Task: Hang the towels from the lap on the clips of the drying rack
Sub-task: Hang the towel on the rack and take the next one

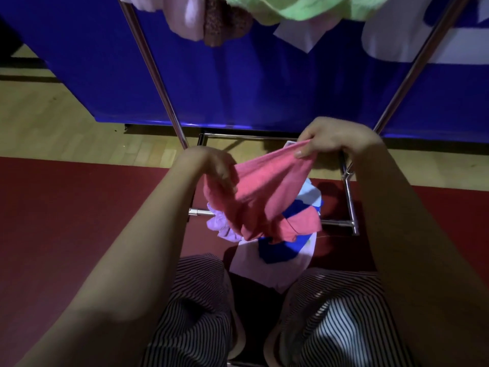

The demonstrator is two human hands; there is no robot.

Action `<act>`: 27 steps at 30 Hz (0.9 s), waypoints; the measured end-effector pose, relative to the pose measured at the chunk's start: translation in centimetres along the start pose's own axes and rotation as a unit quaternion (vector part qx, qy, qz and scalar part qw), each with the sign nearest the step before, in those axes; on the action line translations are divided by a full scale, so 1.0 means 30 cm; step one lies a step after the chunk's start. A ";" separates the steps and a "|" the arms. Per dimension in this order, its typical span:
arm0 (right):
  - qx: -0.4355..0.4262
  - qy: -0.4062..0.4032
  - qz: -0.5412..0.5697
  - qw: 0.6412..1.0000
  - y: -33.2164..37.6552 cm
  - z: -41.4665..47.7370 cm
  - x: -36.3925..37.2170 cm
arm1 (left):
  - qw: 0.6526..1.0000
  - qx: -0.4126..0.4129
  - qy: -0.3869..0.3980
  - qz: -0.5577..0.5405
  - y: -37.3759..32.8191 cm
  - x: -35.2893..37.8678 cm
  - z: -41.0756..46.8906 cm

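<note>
Pinching the upper edge of the pink towel (264, 192): right hand (333, 139), thumb laid over the near face of the cloth, fingers curled behind it. Left hand (211, 165) grips the opposite corner, fingers bent down into the fabric. Towel is stretched between the two hands, held edge running from lower left up to upper right, the right hand higher and farther out. Its length hangs down from that edge toward the lap, and the lower end bunches in folds.

Under it, between the knees: a lilac towel (219, 226) at the left and a blue-and-white towel (275, 250) beneath. Striped trousers (201, 308) cover both thighs.

Beyond the hands, the drying rack (156, 72) shows two slanted metal poles and a base frame on the red mat (66, 221). A green towel (304, 9) and a brown towel (222, 25) hang at the top. Blue screen (264, 83) stands behind.
</note>
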State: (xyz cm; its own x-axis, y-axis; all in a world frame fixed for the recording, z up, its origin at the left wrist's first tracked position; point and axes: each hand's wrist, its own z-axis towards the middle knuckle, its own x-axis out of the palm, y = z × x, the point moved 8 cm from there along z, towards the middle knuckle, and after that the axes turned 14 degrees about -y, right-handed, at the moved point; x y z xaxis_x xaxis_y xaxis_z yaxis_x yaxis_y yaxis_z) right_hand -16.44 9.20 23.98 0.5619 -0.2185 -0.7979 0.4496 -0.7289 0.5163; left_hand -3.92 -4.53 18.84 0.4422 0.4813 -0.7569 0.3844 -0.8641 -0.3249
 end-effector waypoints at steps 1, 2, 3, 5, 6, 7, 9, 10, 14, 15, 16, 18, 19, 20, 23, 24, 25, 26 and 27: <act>0.009 -0.022 0.020 1.000 -0.013 -0.005 -0.028 | 0.999 -0.015 0.018 0.022 0.034 0.011 -0.001; 0.012 -0.045 0.034 0.998 -0.022 -0.010 -0.056 | 0.999 -0.028 0.033 0.029 0.069 0.023 -0.004; 0.012 -0.074 0.041 0.996 -0.031 -0.016 -0.088 | 0.998 -0.040 0.046 0.035 0.092 0.030 -0.018; 0.005 -0.125 0.026 0.992 -0.046 -0.029 -0.148 | 0.998 -0.037 0.038 0.043 0.126 0.015 -0.038; 0.005 -0.138 0.016 0.990 -0.054 -0.036 -0.167 | 0.998 -0.027 0.023 0.048 0.135 -0.008 -0.046; 0.009 -0.141 0.012 0.990 -0.063 -0.044 -0.172 | 0.999 -0.019 0.003 0.050 0.139 -0.037 -0.064; 0.014 -0.133 0.022 0.991 -0.079 -0.060 -0.172 | 0.999 -0.013 -0.025 0.025 0.157 -0.095 -0.104; 0.017 -0.132 0.037 0.990 -0.089 -0.072 -0.171 | 0.999 0.000 -0.039 0.000 0.159 -0.119 -0.122; 0.018 -0.165 0.115 0.979 -0.129 -0.133 -0.194 | 0.965 0.016 -0.204 -0.163 0.162 -0.211 -0.187; 0.021 -0.176 0.132 0.975 -0.135 -0.149 -0.203 | 0.952 0.010 -0.239 -0.190 0.162 -0.225 -0.202; 0.024 -0.185 0.144 0.972 -0.134 -0.166 -0.214 | 0.943 0.014 -0.273 -0.190 0.155 -0.243 -0.218; 0.020 -0.201 0.145 0.968 -0.117 -0.194 -0.253 | 0.933 0.037 -0.338 -0.119 0.131 -0.312 -0.251; 0.012 -0.216 0.139 0.966 -0.102 -0.208 -0.287 | 0.923 0.052 -0.370 -0.090 0.108 -0.357 -0.278; 0.003 -0.242 0.136 0.961 -0.073 -0.232 -0.347 | 0.910 0.072 -0.401 -0.074 0.075 -0.421 -0.321; -0.039 -0.324 0.145 0.934 0.012 -0.295 -0.537 | 0.865 0.122 -0.475 -0.108 -0.002 -0.586 -0.469; -0.053 -0.349 0.146 0.924 0.046 -0.323 -0.595 | 0.849 0.136 -0.498 -0.116 -0.015 -0.634 -0.514; -0.062 -0.359 0.135 0.921 0.064 -0.339 -0.641 | 0.846 0.146 -0.500 -0.110 -0.026 -0.666 -0.546; -0.067 -0.359 0.113 0.924 0.097 -0.362 -0.676 | 0.864 0.148 -0.474 -0.090 -0.036 -0.681 -0.561; -0.062 -0.342 0.079 0.934 0.105 -0.355 -0.685 | 0.894 0.142 -0.420 -0.066 -0.040 -0.667 -0.555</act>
State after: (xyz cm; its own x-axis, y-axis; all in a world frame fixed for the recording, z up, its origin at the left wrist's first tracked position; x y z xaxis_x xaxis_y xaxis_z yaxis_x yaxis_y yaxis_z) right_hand -19.17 18.31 45.31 0.0723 -0.7119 -0.6986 0.4989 -0.5807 0.6433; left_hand 0.25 -10.68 43.81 -0.4024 0.4041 -0.8215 0.1135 -0.8683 -0.4828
